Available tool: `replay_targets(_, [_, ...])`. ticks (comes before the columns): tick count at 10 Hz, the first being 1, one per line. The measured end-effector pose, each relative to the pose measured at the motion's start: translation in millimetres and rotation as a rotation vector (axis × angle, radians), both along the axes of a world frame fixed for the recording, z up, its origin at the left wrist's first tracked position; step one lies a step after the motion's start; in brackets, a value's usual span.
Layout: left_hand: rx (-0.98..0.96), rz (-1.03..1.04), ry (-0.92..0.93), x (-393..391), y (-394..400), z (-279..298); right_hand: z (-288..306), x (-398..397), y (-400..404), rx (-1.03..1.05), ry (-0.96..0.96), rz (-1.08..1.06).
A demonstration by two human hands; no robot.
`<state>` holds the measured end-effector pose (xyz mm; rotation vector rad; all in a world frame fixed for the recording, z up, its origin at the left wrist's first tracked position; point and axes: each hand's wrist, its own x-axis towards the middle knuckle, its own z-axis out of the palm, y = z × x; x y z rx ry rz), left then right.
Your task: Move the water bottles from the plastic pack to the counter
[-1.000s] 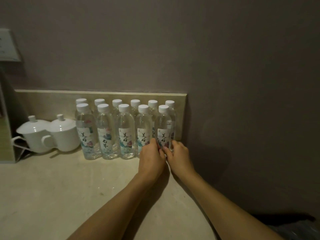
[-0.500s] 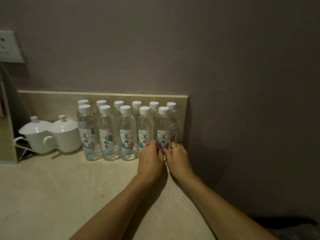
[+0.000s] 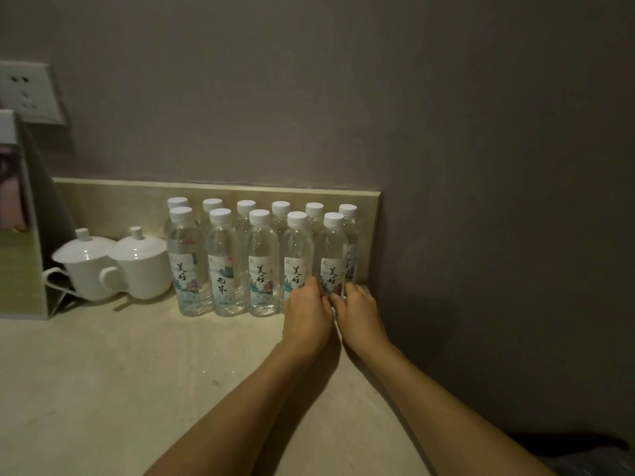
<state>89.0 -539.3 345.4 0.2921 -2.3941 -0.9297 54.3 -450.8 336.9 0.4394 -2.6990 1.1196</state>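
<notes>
The beige stone counter [image 3: 103, 389] is carrying two rows of clear plastic white-capped water bottles [image 3: 261, 262] against its backsplash. The left hand [image 3: 307, 319] and right hand [image 3: 359, 316] are curling their fingers around the front row's rightmost bottle [image 3: 331, 255], low down.

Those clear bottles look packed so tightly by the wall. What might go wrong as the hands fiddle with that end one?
Both the left hand and right hand hold the front-row end clear plastic water bottle. Nudging it might topple neighbouring white-capped bottles like dominoes, possibly toward the lidded white ceramic cups.
</notes>
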Motion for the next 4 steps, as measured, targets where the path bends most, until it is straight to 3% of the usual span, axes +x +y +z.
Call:
replay_targets(2, [0.018, -0.114, -0.089, 9.3, -10.2, 2.5, 9.8, 11.2, -0.8, -0.041, -0.057, -0.036])
replay_targets(4, [0.101, -0.194, -0.045, 30.7, -24.9, 7.4, 10.8, 28.5, -2.6, -0.086, -0.064, -0.035])
